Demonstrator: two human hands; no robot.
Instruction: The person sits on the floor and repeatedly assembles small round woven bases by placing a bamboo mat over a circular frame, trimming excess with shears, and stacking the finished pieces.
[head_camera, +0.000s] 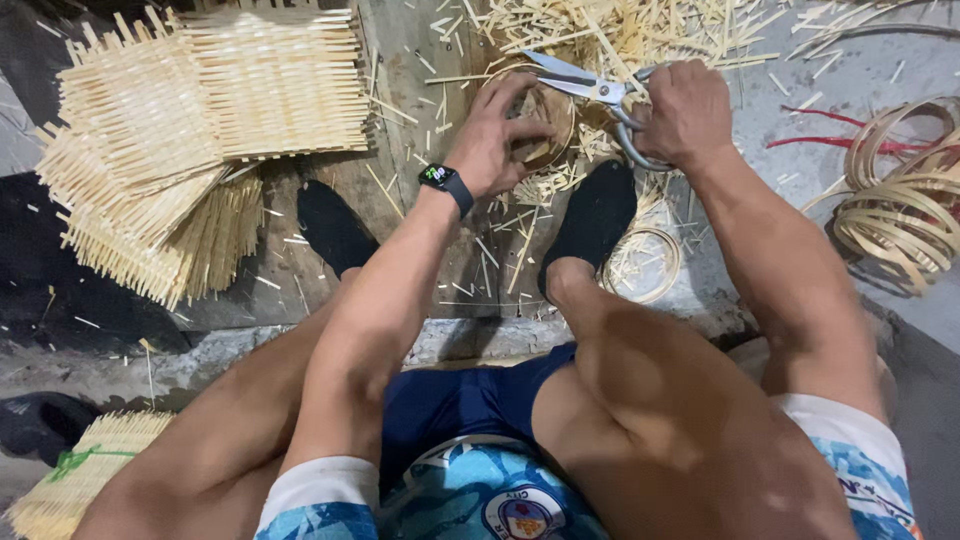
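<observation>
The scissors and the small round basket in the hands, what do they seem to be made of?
The scissors, in the right hand, look like bare grey metal with a dull shine on the blades. The small round basket, held by the left hand, seems to be woven from pale, unpainted bamboo or similar strips.

**Grey floor strewn with bamboo offcuts**

The concrete floor (870, 70) is rough and grey. Worn wooden boards (410, 90) lie across it, littered with pale slivers (640, 30). Stacked woven mats (200, 120) sit left, coiled strips (900, 200) right.
</observation>
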